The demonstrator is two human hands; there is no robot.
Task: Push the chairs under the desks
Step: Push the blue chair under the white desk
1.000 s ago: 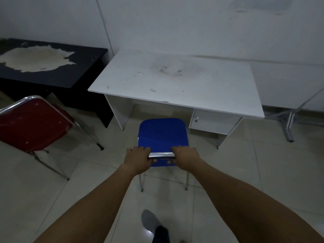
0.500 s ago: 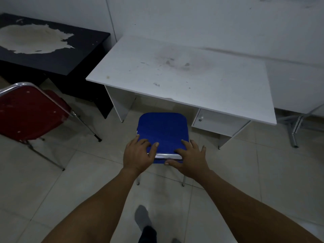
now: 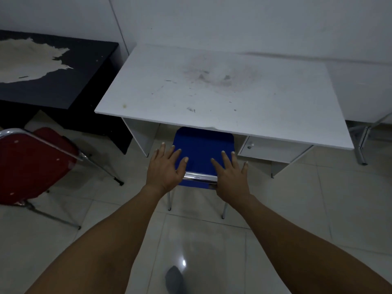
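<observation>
Chair (image 3: 201, 149): we are sliding it further under the tabletop (image 3: 222, 92).
Left grip (image 3: 166, 168): spread.
Right grip (image 3: 230, 174): spread.

A pale tiled floor (image 3: 318, 209) carries a white table (image 3: 222, 92), a black table (image 3: 63, 81) beside its left edge, a blue chair (image 3: 201, 149) half under the white one, and a red chair (image 3: 31, 166).

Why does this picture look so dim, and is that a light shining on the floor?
Head view: dim, bluish room light; a small bright glare spot on the glossy floor tiles; wide-angle lens bows the white desk edges; the foot at the bottom looks blurred.
</observation>
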